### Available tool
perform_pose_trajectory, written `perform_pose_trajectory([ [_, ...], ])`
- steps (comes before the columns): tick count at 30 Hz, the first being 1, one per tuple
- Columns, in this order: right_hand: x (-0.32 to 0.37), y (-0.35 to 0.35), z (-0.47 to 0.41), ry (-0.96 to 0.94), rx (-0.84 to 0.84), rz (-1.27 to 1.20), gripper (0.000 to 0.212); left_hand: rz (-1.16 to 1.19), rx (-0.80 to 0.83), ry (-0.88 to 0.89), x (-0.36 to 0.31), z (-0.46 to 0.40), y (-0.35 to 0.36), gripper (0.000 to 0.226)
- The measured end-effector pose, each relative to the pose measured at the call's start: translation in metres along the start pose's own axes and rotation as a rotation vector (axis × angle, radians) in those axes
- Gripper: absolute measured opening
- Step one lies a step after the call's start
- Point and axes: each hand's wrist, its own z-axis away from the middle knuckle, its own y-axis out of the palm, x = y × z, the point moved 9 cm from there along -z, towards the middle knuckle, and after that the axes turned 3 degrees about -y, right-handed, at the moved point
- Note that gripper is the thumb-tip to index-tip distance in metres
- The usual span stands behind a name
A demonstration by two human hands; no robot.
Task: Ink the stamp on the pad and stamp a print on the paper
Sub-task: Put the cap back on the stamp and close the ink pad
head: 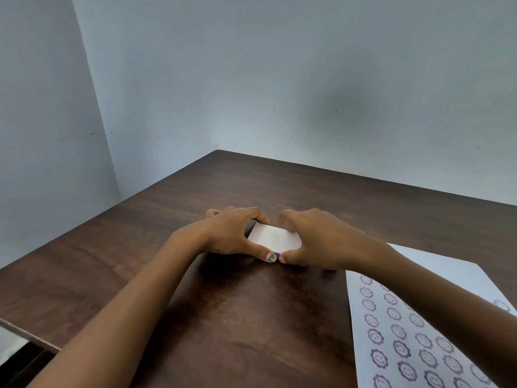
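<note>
A flat white box, the ink pad (274,236), lies on the dark wooden table (237,309) in the middle of the view. My left hand (232,233) grips its left side with thumb at the near edge and fingers at the far edge. Its right side is gripped the same way by my right hand (316,239). A sliver of purple shows between the two thumbs at the near edge. A white paper (414,331) with several rows of purple smiley-flower prints lies to the right. No stamp is visible.
The table stands in a corner of pale blue walls (279,79). Its left edge (30,336) runs diagonally at the lower left, with floor below it. My right forearm crosses over the paper's upper part.
</note>
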Motion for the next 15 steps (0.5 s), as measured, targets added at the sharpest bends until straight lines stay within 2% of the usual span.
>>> perform_pose_trajectory([
  [9,0.016,0.009,0.006,-0.088,-0.084,0.299,0.03,-0.018,0.041,0.035,-0.009,0.002,0.006,0.064],
  [12,0.015,-0.003,0.011,-0.082,-0.108,0.24,0.042,-0.062,0.07,0.042,-0.015,0.006,0.01,0.079],
  [15,-0.003,-0.053,0.03,-0.026,-0.377,0.041,0.044,-0.057,0.031,0.056,-0.024,0.007,0.005,0.088],
])
